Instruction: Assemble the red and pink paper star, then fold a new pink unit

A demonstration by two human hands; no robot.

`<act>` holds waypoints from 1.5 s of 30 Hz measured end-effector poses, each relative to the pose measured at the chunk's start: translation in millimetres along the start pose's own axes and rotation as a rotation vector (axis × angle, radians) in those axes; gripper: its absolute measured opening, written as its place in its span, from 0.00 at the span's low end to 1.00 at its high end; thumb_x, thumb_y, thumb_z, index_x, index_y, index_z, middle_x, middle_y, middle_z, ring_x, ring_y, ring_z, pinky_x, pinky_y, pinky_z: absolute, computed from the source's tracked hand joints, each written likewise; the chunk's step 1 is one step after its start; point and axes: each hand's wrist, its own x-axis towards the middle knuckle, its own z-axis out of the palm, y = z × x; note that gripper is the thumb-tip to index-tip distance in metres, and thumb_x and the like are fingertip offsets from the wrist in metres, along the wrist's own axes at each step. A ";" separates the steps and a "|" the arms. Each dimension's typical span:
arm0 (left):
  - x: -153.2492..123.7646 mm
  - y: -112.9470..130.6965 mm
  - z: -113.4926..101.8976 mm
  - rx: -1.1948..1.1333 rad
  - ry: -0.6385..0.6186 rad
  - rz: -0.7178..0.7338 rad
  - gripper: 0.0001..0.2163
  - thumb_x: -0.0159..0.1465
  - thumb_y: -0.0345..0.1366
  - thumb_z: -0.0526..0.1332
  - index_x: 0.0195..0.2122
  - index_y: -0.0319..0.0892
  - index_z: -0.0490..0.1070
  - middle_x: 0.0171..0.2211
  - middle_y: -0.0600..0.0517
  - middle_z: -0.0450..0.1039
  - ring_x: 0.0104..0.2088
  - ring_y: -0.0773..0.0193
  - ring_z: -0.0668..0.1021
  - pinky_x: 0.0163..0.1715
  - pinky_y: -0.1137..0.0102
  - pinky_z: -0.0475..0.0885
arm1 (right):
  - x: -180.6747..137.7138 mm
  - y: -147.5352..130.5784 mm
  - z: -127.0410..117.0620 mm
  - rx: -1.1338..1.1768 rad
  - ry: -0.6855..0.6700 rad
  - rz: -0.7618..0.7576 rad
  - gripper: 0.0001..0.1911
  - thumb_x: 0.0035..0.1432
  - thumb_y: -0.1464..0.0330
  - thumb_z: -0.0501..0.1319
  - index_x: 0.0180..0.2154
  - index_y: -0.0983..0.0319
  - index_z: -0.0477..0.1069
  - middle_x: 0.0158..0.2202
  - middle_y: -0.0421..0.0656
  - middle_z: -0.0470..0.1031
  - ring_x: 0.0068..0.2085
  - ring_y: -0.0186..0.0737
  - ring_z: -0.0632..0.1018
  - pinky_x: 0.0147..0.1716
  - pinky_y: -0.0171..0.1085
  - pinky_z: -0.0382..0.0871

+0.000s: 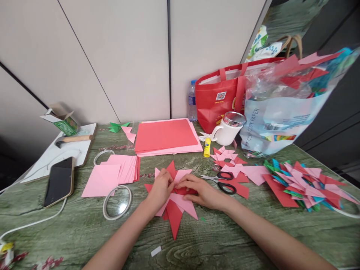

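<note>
A folded paper star (174, 221) with red and pink points lies on the table in front of me. Both hands meet over its centre. My left hand (162, 185) is closed, its fingers pinching the paper near the middle of the star. My right hand (201, 190) reaches in from the other side with bent fingers, thumb and fingertips gripping the star's inner folds. The hands cover part of the centre, so the exact fold held is hidden. Right of my right hand rest black-handled scissors (226, 187). A small white strip (156, 251) lies nearer to me.
Pink paper squares (102, 180), a tape roll (117, 202) and a phone (59, 182) lie left. Red sheets (167, 135) are stacked behind. A glue stick (207, 147), a white mug (225, 131), folded paper pieces (306, 185), a red bag (213, 99) and a plastic bag (277, 120) stand right.
</note>
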 end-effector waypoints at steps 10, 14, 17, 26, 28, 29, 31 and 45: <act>-1.6 -5.5 -7.0 -0.056 -0.002 0.018 0.07 0.56 0.26 0.57 0.22 0.40 0.66 0.28 0.52 0.66 0.29 0.65 0.70 0.32 0.68 0.66 | 0.9 -2.3 -0.4 0.014 -0.009 -0.001 0.18 0.59 0.72 0.58 0.51 0.56 0.67 0.46 0.45 0.68 0.47 0.39 0.69 0.47 0.39 0.65; -12.2 -11.8 -8.3 -0.066 0.004 0.177 0.08 0.60 0.25 0.52 0.32 0.41 0.69 0.35 0.50 0.68 0.36 0.64 0.72 0.39 0.67 0.69 | 1.3 -4.1 -1.2 0.007 -0.016 0.010 0.19 0.59 0.72 0.58 0.52 0.56 0.67 0.46 0.45 0.67 0.47 0.39 0.69 0.47 0.39 0.65; -22.7 -13.8 -6.6 0.006 -0.039 0.288 0.10 0.64 0.27 0.49 0.37 0.41 0.70 0.41 0.48 0.66 0.40 0.63 0.72 0.42 0.66 0.70 | 1.4 -2.8 -0.7 0.002 -0.019 0.010 0.20 0.59 0.72 0.58 0.53 0.55 0.66 0.46 0.45 0.67 0.47 0.39 0.68 0.47 0.39 0.64; -35.7 -11.5 3.2 0.216 -0.032 0.367 0.10 0.64 0.24 0.49 0.39 0.39 0.68 0.46 0.43 0.64 0.47 0.57 0.68 0.46 0.59 0.71 | 2.5 -2.2 -0.4 -0.015 -0.034 0.003 0.19 0.59 0.72 0.58 0.53 0.56 0.67 0.47 0.45 0.66 0.48 0.39 0.68 0.48 0.40 0.64; -34.6 -11.6 4.4 0.219 -0.014 0.360 0.10 0.64 0.25 0.49 0.37 0.38 0.68 0.46 0.43 0.64 0.47 0.57 0.68 0.46 0.59 0.71 | 2.7 -2.1 -0.7 -0.018 -0.037 0.008 0.20 0.59 0.72 0.58 0.54 0.55 0.66 0.47 0.45 0.66 0.48 0.39 0.68 0.48 0.40 0.64; -34.1 -11.3 4.4 0.219 -0.017 0.360 0.10 0.65 0.25 0.49 0.37 0.38 0.68 0.45 0.43 0.64 0.46 0.57 0.68 0.46 0.60 0.71 | 2.7 -2.0 -0.7 -0.020 -0.038 0.012 0.21 0.59 0.72 0.58 0.54 0.55 0.65 0.47 0.45 0.66 0.48 0.39 0.67 0.48 0.39 0.64; -33.7 -10.1 3.2 0.222 -0.031 0.360 0.09 0.66 0.27 0.49 0.37 0.38 0.68 0.44 0.44 0.64 0.46 0.57 0.68 0.45 0.59 0.71 | 2.6 -1.6 -0.7 -0.022 -0.041 0.018 0.22 0.58 0.72 0.58 0.54 0.55 0.65 0.47 0.45 0.66 0.48 0.39 0.67 0.48 0.40 0.64; -42.4 0.6 -16.0 0.383 -0.172 0.524 0.12 0.66 0.27 0.49 0.47 0.36 0.66 0.45 0.43 0.68 0.50 0.55 0.68 0.44 0.58 0.73 | 4.5 -5.6 -4.6 0.013 -0.064 0.076 0.19 0.58 0.70 0.58 0.52 0.57 0.65 0.48 0.45 0.65 0.50 0.39 0.67 0.51 0.40 0.62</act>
